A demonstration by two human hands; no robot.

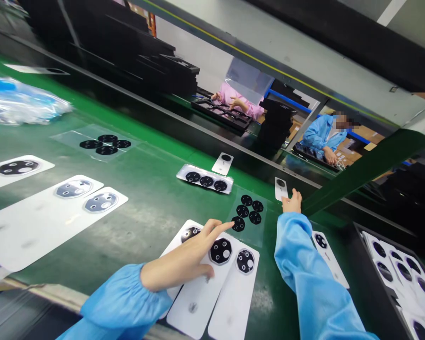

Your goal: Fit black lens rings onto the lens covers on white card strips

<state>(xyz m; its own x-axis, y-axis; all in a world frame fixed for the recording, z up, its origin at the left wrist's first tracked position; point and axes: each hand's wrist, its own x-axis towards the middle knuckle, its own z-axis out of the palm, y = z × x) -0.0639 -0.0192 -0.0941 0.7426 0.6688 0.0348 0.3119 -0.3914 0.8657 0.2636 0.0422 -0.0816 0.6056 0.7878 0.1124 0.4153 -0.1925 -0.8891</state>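
My left hand (194, 257) is over white phone back panels (194, 293) lying side by side, each with a black round camera area. Its index finger stretches toward a black camera disc (238, 224) on a clear film sheet (257, 234); the thumb is apart. I cannot tell whether the fingertip touches the disc. Farther right, my right hand (293, 202) has its fingers closed at the near end of a small-looking white phone back panel (280, 193). Another white panel (331, 259) lies beside my right sleeve, partly covered by it.
A silvery strip with black discs (205, 179) and another film of discs (106, 144) lie on the green table (145, 222). More panels (31, 226) are left; a black tray (398, 302) of panels is right. A green post (368, 170) rises nearby. Two people work beyond.
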